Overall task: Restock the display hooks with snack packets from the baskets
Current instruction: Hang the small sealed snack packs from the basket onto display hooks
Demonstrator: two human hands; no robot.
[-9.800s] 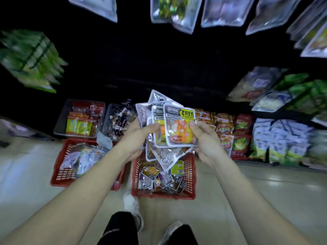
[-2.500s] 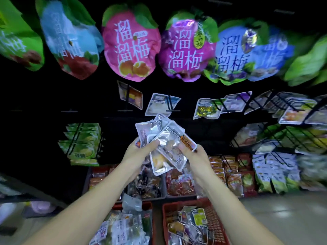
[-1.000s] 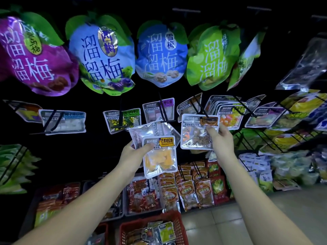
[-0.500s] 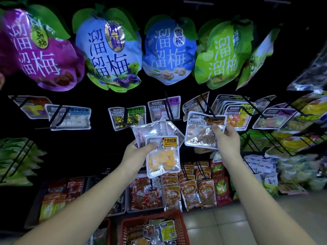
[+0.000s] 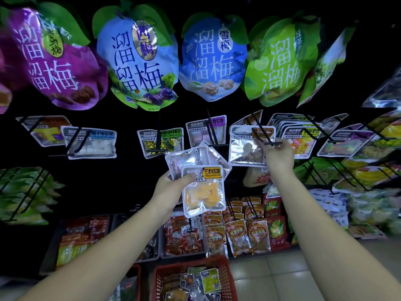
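Note:
My left hand (image 5: 171, 189) grips a fan of several small silver snack packets (image 5: 196, 161); the front one (image 5: 204, 192) has a yellow label and orange pieces inside. My right hand (image 5: 278, 156) pinches the right edge of a single clear packet with brown pieces (image 5: 246, 148), held up against a black display hook (image 5: 259, 130) whose rod crosses the packet's top label. A red basket (image 5: 226, 268) with more small packets sits on the floor below my arms.
A row of hooks carries similar small packets (image 5: 161, 142) left and right. Large plum bags (image 5: 213, 57) hang above. Orange and red packets (image 5: 245, 233) hang low, grey trays (image 5: 52, 250) of snacks stand at floor level, and green packs (image 5: 19, 192) hang far left.
My right hand has lifted its single packet up and slightly right, onto the hook's rod. The left hand keeps its fan of packets in about the same place.

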